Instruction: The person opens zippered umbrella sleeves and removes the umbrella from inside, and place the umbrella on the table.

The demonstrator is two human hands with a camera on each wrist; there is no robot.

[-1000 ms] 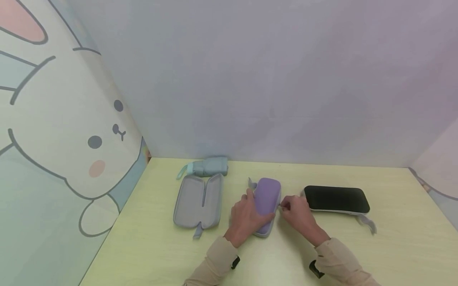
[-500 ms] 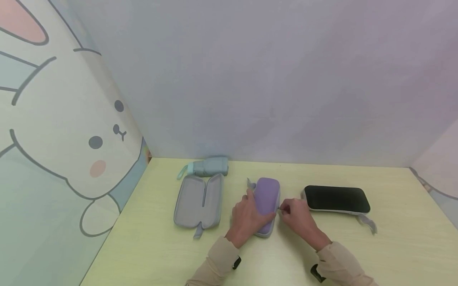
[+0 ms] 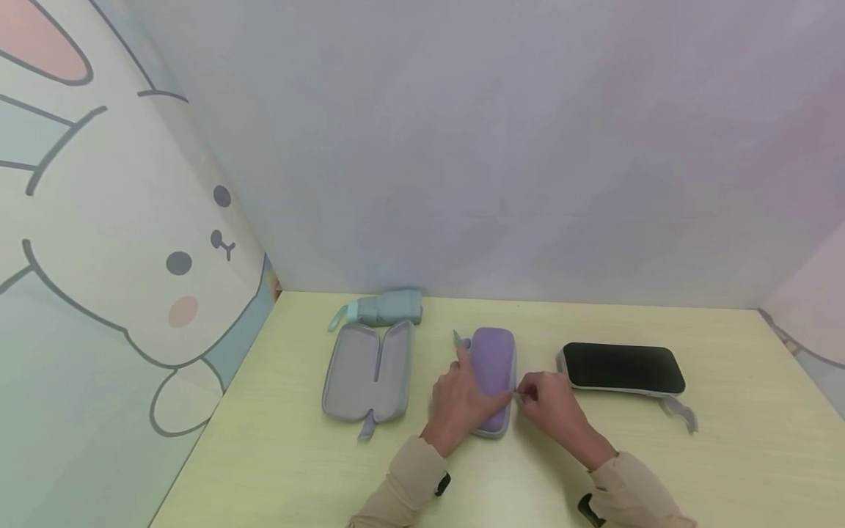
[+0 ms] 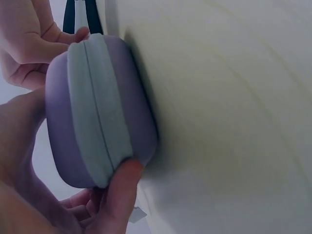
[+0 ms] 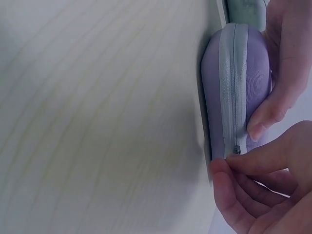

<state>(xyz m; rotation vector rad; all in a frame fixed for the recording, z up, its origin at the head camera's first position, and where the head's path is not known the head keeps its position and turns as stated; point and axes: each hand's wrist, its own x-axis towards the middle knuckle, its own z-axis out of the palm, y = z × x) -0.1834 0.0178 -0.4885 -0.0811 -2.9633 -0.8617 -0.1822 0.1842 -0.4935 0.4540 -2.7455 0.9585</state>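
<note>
A purple zip case (image 3: 492, 359) with a light grey zip band (image 5: 234, 78) lies lengthwise on the table. My left hand (image 3: 455, 403) grips it across from the left, with the thumb on top near the right edge. At the case's right side, my right hand (image 3: 556, 411) pinches the zip's pull between thumb and fingers. Just above those fingertips the dark slider (image 5: 237, 149) shows in the right wrist view. The visible zip line beyond it looks closed; the stretch behind the fingers is hidden. A grey strap (image 3: 460, 339) sticks out at the case's far left corner.
To the left lies an opened grey case (image 3: 350, 374) with a tab. Behind it is a blue-grey bundle with a teal wrist loop (image 3: 389, 308). A black-topped case (image 3: 623, 368) with a grey strap sits at right on the pale yellow table (image 3: 264, 455).
My right hand has slid along the case's right side toward the near edge, with the zip pull pinched. The left hand keeps its grip; the case has barely shifted.
</note>
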